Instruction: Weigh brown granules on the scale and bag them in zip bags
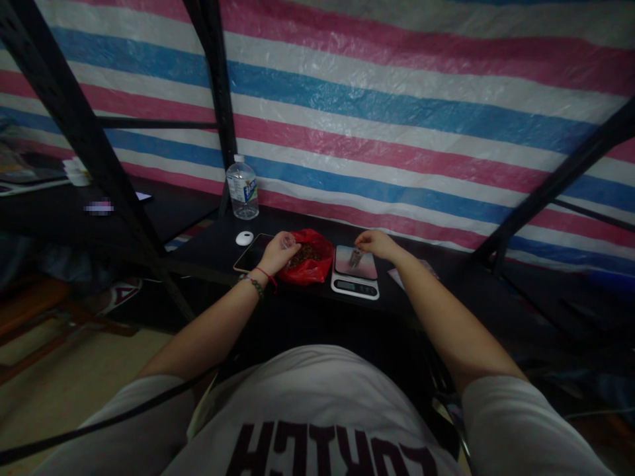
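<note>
My left hand [278,252] is closed around a small clear plastic piece [287,242], perhaps a cup or lid, at the left edge of an open red plastic bag [322,250]. Small brown bits [308,254] fill the bag's middle; what they are I cannot make out. With its fingertips pinched, my right hand [378,243] grips the top of a small clear packet [356,258] with something dark in it. The packet is over the plate of a white digital scale [355,288]; whether it touches the plate is unclear. The scale's display is too blurred to read.
A phone [254,253] lies beside my left hand, and a white rounded device [244,238] sits near it. Behind stands a clear plastic bottle [243,188]. Paper or a packet [397,279] lies under my right forearm. Black metal posts [218,99] flank the black table [198,251].
</note>
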Available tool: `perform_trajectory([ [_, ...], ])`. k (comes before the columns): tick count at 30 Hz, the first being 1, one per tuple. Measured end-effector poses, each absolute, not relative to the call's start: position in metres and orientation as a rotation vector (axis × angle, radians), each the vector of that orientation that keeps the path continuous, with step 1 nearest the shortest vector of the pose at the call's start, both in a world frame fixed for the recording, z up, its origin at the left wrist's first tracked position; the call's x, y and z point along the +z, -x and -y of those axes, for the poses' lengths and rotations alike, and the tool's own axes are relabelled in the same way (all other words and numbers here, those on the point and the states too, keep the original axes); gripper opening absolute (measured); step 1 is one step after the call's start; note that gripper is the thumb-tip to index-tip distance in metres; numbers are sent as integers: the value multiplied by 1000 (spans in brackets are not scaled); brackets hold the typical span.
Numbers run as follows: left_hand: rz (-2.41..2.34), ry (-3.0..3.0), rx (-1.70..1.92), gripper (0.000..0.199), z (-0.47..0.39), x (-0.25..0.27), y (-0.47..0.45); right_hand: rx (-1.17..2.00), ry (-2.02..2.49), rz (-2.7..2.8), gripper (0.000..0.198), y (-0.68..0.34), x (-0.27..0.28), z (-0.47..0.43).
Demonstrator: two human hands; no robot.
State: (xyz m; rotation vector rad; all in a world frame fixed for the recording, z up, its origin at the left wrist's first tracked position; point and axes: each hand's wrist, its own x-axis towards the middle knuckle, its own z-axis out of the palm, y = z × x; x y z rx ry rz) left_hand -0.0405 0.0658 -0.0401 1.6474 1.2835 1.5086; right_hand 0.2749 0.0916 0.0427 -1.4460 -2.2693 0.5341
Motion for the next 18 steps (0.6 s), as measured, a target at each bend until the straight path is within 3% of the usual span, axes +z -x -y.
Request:
perform_trajectory([
  [12,-1311,-1655,1494,26,-64,-38,40,557,1437,2282,19,-273,45,-90],
  [18,-1330,-1653,1455,25,-65,-37,40,719,1461,2184,18,-274,41,-94],
])
